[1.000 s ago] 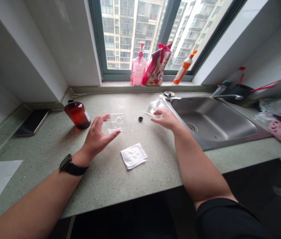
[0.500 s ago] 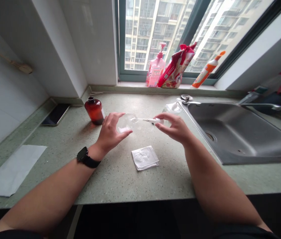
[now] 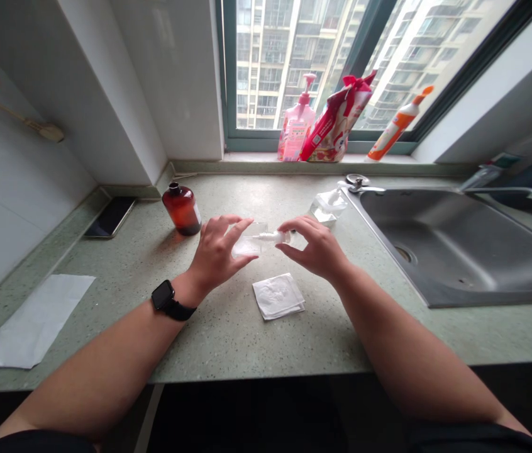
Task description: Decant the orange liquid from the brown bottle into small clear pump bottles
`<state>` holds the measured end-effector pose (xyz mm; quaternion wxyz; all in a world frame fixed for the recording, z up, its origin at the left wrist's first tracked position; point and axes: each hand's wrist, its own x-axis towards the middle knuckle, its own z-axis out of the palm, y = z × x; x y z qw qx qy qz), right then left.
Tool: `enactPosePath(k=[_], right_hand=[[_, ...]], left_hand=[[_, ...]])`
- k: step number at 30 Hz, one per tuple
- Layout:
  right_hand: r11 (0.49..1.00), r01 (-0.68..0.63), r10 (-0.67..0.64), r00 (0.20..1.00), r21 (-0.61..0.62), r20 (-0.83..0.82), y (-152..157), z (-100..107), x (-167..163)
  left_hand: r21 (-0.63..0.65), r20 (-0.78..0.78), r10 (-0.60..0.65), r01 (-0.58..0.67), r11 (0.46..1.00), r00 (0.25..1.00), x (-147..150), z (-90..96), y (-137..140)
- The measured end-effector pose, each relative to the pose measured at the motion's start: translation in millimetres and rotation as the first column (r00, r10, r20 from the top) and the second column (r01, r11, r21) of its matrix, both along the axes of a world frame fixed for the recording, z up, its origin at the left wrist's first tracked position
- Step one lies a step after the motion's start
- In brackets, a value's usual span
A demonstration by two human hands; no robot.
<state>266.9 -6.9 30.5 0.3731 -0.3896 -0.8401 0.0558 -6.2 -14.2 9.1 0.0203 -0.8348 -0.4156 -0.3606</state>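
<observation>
My left hand (image 3: 217, 253), with a black watch on its wrist, is closed around a clear bottle (image 3: 249, 241) lying tipped on its side, mouth to the right. My right hand (image 3: 310, 245) grips a white pump head (image 3: 279, 237) between thumb and fingers at the bottle's mouth. The pump's stem and tube reach inside the bottle. Below them on the counter lies a folded white tissue (image 3: 278, 296). A second clear pump bottle (image 3: 327, 206) stands behind my right hand. Left of my left hand is an uncapped amber bottle (image 3: 182, 211) with dark liquid low inside.
A steel sink (image 3: 464, 245) with a faucet (image 3: 506, 189) takes up the right. A phone (image 3: 110, 217) and a white paper sheet (image 3: 34, 321) lie on the left. Along the windowsill stand a pink pump bottle (image 3: 295, 132), a red bag (image 3: 341, 119) and an orange bottle (image 3: 393, 132).
My right hand has moved left toward the bottle. The pump's tube, earlier just at the mouth, is now inside, with the pump head against the neck.
</observation>
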Motion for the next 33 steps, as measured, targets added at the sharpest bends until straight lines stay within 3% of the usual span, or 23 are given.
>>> enactPosePath(k=[8,15,33], right_hand=[[0.999,-0.031,0.029,0.998,0.037,0.057,-4,1,-2],[0.999,-0.034,0.033,0.999,0.019,0.025,-4,1,-7],[0.99,-0.127,0.118,0.984,0.057,0.134,-9,9,-3]], left_hand=[[0.005,0.019,-0.082,0.082,0.997,0.996,0,0.7,1],[-0.095,0.087,-0.091,0.1,0.99,0.992,1,4.6,0],[-0.227,0.137,-0.213,0.24,0.944,0.967,-3,10.1,2]])
